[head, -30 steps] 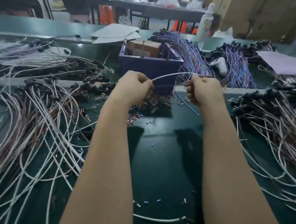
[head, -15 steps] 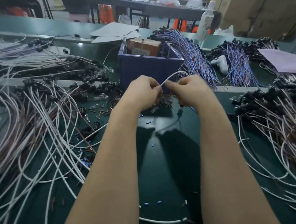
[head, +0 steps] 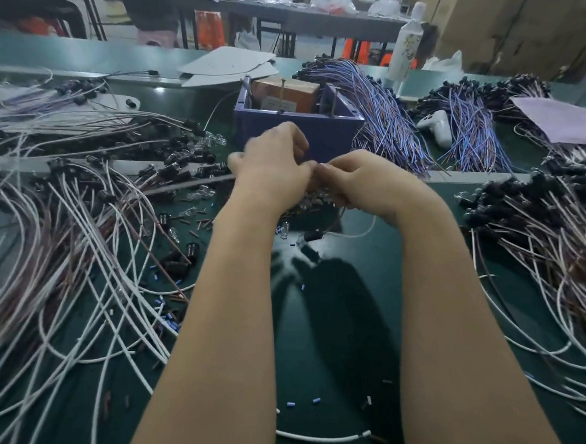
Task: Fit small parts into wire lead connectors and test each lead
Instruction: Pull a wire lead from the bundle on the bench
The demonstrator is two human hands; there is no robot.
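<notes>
The right hand [head: 368, 183] is curled, knuckles up, around one end of a wire lead [head: 357, 234]. The lead drops out under the palm, loops down near the table [head: 328, 322] and ends in a black connector [head: 311, 235] just below the hands. The left hand [head: 274, 169] meets the right fingertip to fingertip. Its fingers are bent, but it is blurred, and I cannot tell whether it pinches anything. Under both hands lies a heap of small parts [head: 301, 206], with more scattered over the green table. Just behind the hands stands a blue box [head: 300, 132] holding a cardboard carton [head: 287, 93]. White and brown leads [head: 81, 269] spread over the left side, another pile of leads [head: 560, 239] lies on the right, and a purple bundle [head: 385, 123] lies beside the blue box.
</notes>
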